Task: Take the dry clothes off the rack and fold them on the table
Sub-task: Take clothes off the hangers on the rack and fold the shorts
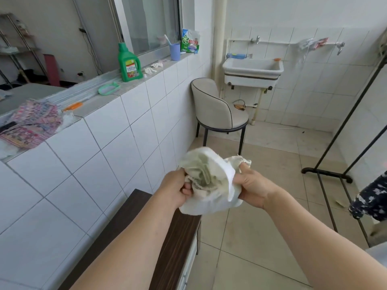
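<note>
A bunched white garment (209, 185) is held in the air between both hands, at about the centre of the view. The left hand (178, 189) is curled on the garment's left edge, where a lace-like trim is gathered under the fingers. The right hand (253, 185) is clamped on the right side, with a tuft of cloth pinched above the thumb and forefinger. The garment's pale green inside is seen in the folds between the hands.

Directly below the left hand, at 6 to 7 o'clock, the dark wood-grain worktop (173, 233) is seen, set against the white tiled wall (83, 168); the garment hangs above its far end and is not touching it.

At 12 o'clock from the hands a beige chair (217, 111) stands on the floor, and beyond it, at 1 o'clock, a white wall sink (252, 69) is mounted. At 3 o'clock the black clothes rack (335, 172) is placed, with a dark blue patterned cloth (370, 197) hanging at the right edge of the view.

On the tiled ledge at 10 to 11 o'clock a green detergent bottle (128, 63), a blue cup (175, 51) with a toothbrush, a green-and-white bag (190, 41) and a green soap dish (109, 89) are set. At 9 o'clock a pile of pink patterned cloth (33, 122) lies on the ledge.
</note>
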`<move>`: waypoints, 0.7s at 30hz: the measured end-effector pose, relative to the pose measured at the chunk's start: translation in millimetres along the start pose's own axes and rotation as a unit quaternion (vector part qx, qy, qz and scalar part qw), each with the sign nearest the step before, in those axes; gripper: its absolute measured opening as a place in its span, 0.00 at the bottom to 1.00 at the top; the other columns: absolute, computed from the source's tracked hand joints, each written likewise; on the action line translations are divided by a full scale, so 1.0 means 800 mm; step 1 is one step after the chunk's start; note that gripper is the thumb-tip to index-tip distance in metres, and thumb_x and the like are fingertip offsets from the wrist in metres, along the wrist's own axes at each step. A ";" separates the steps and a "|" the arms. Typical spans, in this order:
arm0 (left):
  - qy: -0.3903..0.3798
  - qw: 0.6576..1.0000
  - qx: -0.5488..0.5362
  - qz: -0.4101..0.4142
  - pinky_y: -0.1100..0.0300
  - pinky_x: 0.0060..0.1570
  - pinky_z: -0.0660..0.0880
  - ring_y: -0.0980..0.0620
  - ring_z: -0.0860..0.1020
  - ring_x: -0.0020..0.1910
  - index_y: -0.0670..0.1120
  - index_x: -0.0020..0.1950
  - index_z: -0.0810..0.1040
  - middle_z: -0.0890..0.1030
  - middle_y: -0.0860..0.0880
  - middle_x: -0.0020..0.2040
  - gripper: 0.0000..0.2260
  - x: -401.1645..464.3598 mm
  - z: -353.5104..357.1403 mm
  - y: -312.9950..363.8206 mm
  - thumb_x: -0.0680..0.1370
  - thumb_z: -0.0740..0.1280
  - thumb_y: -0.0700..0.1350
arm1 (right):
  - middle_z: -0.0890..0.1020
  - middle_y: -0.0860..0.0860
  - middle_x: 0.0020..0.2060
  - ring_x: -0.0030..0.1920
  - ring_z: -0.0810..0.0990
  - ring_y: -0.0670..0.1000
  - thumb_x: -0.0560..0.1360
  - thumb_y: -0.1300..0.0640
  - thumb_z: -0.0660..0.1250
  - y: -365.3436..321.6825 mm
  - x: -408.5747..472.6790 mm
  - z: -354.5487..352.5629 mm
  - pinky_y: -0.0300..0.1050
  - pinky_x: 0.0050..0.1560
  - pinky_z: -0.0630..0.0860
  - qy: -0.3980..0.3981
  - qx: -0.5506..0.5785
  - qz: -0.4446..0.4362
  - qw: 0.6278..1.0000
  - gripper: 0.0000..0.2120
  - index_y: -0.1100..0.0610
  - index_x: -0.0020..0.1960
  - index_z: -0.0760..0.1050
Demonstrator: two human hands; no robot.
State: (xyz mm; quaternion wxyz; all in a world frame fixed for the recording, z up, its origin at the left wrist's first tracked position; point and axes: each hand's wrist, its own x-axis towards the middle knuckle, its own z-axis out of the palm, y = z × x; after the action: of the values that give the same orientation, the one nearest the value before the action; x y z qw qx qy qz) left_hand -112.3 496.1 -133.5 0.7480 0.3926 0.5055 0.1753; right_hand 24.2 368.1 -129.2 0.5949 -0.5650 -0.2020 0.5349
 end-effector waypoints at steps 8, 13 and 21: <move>-0.009 0.939 0.240 0.245 0.53 0.51 0.73 0.47 0.78 0.47 0.49 0.48 0.81 0.81 0.51 0.43 0.13 -0.011 0.027 0.005 0.78 0.63 0.56 | 0.83 0.52 0.42 0.44 0.81 0.53 0.67 0.59 0.76 0.008 0.018 0.032 0.43 0.42 0.75 0.221 -0.239 -0.056 0.944 0.10 0.56 0.45 0.76; 0.013 0.905 0.226 0.361 0.53 0.40 0.72 0.47 0.76 0.38 0.40 0.45 0.77 0.78 0.44 0.38 0.14 -0.031 0.032 0.020 0.81 0.60 0.49 | 0.76 0.52 0.37 0.38 0.76 0.55 0.75 0.59 0.59 0.025 0.021 -0.047 0.42 0.37 0.71 0.346 -0.571 0.119 0.735 0.07 0.58 0.44 0.75; 0.140 0.912 0.325 0.206 0.60 0.30 0.64 0.46 0.72 0.31 0.42 0.36 0.73 0.75 0.44 0.33 0.06 0.025 -0.015 0.042 0.72 0.59 0.36 | 0.75 0.53 0.31 0.30 0.72 0.51 0.73 0.57 0.66 -0.061 0.031 -0.085 0.40 0.25 0.64 0.316 -0.636 0.122 0.693 0.11 0.60 0.34 0.72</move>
State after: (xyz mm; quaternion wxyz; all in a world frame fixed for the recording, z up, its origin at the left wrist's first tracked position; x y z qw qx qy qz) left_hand -109.9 535.6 -122.4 0.4479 0.6809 0.5422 0.2043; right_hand 110.0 369.0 -113.6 0.0516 -0.9638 -0.2230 0.1366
